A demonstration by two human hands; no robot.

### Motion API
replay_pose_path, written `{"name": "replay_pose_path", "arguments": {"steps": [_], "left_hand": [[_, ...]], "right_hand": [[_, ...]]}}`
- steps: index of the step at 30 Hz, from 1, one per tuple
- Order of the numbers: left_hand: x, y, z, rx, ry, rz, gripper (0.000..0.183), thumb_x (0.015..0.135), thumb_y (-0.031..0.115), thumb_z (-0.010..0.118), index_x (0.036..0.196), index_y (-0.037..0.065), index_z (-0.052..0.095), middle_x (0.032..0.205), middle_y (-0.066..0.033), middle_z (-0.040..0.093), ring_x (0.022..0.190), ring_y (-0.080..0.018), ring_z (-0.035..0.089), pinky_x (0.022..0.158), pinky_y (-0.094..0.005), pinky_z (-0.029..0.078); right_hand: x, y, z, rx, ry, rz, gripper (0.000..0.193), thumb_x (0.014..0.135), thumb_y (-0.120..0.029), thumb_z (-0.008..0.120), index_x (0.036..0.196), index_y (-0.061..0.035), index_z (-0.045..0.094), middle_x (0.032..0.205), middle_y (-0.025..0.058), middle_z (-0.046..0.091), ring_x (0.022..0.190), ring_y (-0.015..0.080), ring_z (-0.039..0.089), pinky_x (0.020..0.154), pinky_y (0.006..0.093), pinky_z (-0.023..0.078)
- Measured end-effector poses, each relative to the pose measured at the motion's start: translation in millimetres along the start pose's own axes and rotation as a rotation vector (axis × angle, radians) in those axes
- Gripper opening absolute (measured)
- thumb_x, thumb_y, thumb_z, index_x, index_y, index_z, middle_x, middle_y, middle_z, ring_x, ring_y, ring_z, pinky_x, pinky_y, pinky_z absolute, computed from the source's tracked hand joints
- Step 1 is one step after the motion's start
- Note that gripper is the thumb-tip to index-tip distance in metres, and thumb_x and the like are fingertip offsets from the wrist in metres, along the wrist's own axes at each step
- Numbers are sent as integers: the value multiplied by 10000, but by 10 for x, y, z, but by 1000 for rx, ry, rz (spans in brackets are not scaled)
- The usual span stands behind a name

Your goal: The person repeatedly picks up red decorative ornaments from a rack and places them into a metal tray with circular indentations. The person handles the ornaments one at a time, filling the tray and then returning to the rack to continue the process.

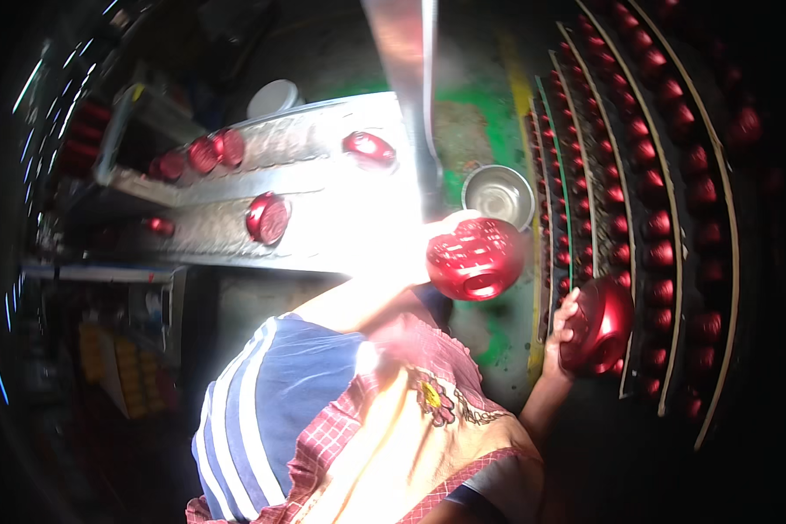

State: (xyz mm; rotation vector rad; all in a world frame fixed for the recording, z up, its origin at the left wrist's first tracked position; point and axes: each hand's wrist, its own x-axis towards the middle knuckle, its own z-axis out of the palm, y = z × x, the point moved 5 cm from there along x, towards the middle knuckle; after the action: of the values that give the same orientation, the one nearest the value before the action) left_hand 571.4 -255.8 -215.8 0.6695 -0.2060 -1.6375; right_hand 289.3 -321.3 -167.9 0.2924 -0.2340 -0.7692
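My left hand (pixel 445 225) is washed out by glare behind a shiny red rounded vessel (pixel 476 262), which it holds up in front of my apron. A round recess shows on this vessel's lower side. On the right, my right hand (pixel 564 330) has its fingers wrapped round the edge of a second red vessel (pixel 600 326), darker and tilted, beside the racks. Most of the right palm is hidden by that vessel. A metal basin (pixel 498 197) stands just beyond the left-hand vessel.
At left, a brightly lit conveyor-like table (pixel 314 179) carries several red vessels (pixel 269 218). A metal post (pixel 415 96) rises at its right end. Long racks (pixel 664 218) with rows of red vessels fill the right. A white bucket (pixel 272 99) stands behind the table.
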Motion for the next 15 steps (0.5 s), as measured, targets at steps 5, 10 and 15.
{"name": "replay_pose_path", "arguments": {"steps": [5, 10, 15], "left_hand": [[-1232, 464, -305, 123, 141, 193, 408, 862, 139, 614, 1255, 39, 561, 1199, -106, 616, 1068, -192, 601, 956, -358, 486], [-1704, 630, -291, 247, 170, 303, 478, 860, 162, 609, 1318, 55, 522, 1270, -90, 575, 1180, -180, 547, 1030, -346, 429], [-2211, 1140, -589, 336, 289, 455, 480, 862, 140, 588, 1330, 57, 521, 1262, -79, 583, 1152, -165, 568, 1031, -330, 432]], "right_hand": [[-367, 564, -596, -84, 194, 69, 685, 936, -340, 573, 1480, -18, 310, 1514, 185, 339, 1350, 339, 397, 998, 504, 458], [118, 744, -1252, -221, 372, 227, 669, 922, -353, 579, 1462, -38, 341, 1491, 170, 369, 1322, 337, 423, 969, 489, 480], [598, 1323, -1385, -304, 341, 393, 654, 907, -365, 584, 1443, -58, 371, 1469, 155, 399, 1294, 335, 449, 941, 475, 502]]}}
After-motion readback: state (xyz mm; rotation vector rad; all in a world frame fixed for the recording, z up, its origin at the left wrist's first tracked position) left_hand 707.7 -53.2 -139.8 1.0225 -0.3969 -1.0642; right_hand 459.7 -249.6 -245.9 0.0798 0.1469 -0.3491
